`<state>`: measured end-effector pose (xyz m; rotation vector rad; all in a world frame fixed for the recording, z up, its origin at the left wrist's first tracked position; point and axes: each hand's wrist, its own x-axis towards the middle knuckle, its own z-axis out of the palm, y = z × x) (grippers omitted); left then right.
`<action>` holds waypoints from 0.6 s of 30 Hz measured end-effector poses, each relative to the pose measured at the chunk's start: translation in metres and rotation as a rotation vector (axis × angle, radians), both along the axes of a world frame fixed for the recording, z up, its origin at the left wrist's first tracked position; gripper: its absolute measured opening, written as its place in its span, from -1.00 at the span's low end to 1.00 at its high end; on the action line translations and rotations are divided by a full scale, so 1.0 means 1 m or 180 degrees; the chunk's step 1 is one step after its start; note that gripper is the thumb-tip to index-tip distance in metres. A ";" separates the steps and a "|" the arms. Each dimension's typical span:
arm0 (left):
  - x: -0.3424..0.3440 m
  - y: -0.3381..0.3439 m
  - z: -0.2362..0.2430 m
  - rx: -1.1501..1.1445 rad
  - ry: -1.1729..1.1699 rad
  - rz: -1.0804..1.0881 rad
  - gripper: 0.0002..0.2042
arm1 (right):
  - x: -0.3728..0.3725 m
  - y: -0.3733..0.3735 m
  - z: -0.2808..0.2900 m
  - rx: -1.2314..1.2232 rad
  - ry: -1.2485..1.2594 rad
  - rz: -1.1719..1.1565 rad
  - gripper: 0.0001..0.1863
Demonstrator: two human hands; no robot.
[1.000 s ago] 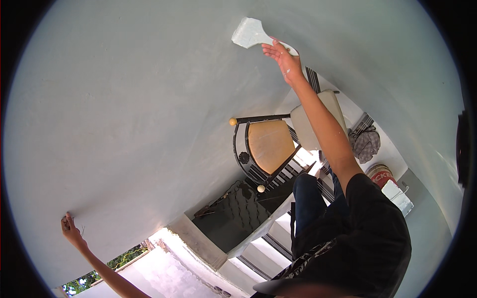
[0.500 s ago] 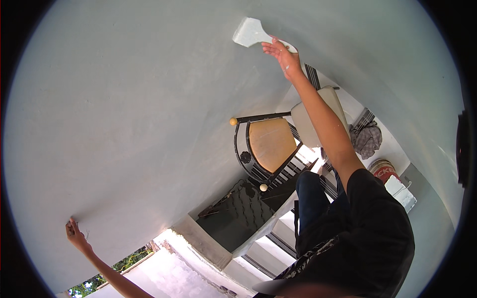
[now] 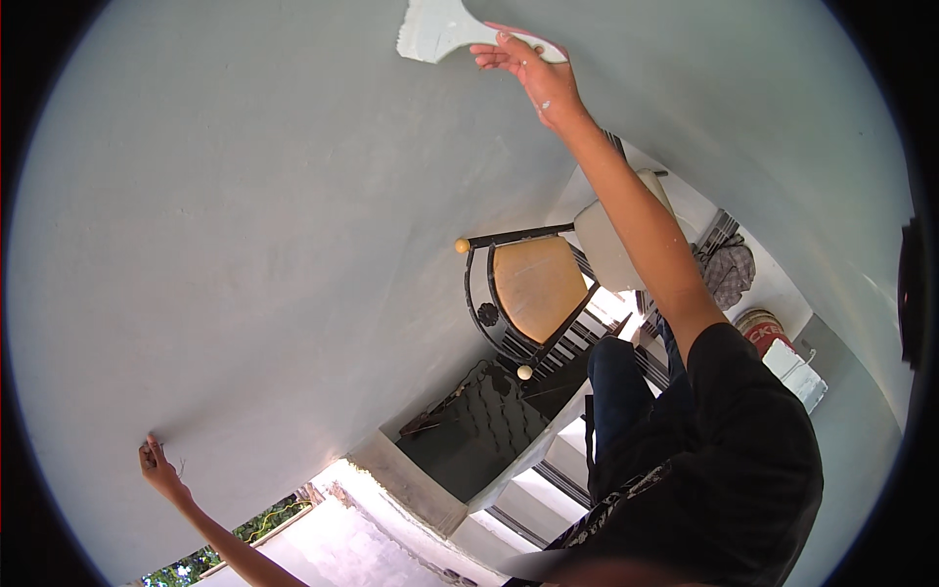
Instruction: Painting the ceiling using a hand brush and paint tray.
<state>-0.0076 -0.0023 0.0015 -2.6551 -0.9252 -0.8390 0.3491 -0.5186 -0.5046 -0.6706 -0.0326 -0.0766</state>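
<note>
A wide white paintbrush (image 3: 430, 32) lies against the pale grey-green wall (image 3: 293, 205) at the top of the view. My right hand (image 3: 536, 78) grips its handle, arm stretched up, with white paint specks near the wrist. Far down at the lower left, my left hand (image 3: 162, 474) is raised close to the same wall. Its fingers are curled, and thin dark wire-like strands show beside them; what they hold, if anything, is too small to name.
Below stands a black metal chair with a tan seat (image 3: 538, 289), beside another pale seat (image 3: 616, 245). A checked cloth (image 3: 729, 274), a red-and-white bucket (image 3: 759, 330) and a pale blue flat-sided container (image 3: 794, 374) lie to the right. White steps (image 3: 533, 504) and a dark patterned surface (image 3: 474, 426) are lower down.
My right hand has moved the paintbrush up and to the left along the wall. My left hand has shifted only slightly to the right and down.
</note>
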 end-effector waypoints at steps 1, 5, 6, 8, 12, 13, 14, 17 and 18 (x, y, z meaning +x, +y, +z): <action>0.001 0.003 0.002 -0.0032 0.0024 -0.0030 -0.58 | 0.005 0.006 -0.017 -0.0187 0.0091 -0.0006 -0.59; 0.001 0.007 0.001 -0.0045 0.0013 -0.0348 -0.58 | -0.008 0.009 -0.119 -0.0298 0.0940 0.0013 -0.66; 0.003 0.004 -0.002 -0.0056 -0.0001 -0.0385 -0.58 | -0.010 0.004 -0.147 -0.0491 0.1132 0.0005 -0.67; 0.006 -0.005 -0.006 0.0045 0.0083 -0.0182 -0.59 | -0.017 0.004 -0.193 -0.0657 0.1330 -0.0035 -0.68; 0.001 0.002 -0.003 0.0005 0.0088 -0.0212 -0.59 | -0.004 0.006 -0.204 -0.0936 0.1760 -0.0233 -0.72; 0.001 0.002 -0.003 0.0089 0.0114 -0.0225 -0.59 | 0.000 0.005 -0.194 -0.0940 0.1635 -0.0354 -0.73; 0.001 0.002 -0.003 0.0169 0.0141 -0.0238 -0.60 | 0.012 0.005 -0.182 -0.0879 0.1529 -0.0399 -0.73; 0.005 -0.014 -0.008 0.0134 0.0110 -0.0130 -0.56 | 0.046 -0.002 -0.128 -0.1522 0.1451 -0.0361 -0.71; 0.005 -0.015 -0.006 0.0143 0.0104 -0.0117 -0.56 | 0.047 -0.004 -0.108 -0.1516 0.1442 -0.0348 -0.71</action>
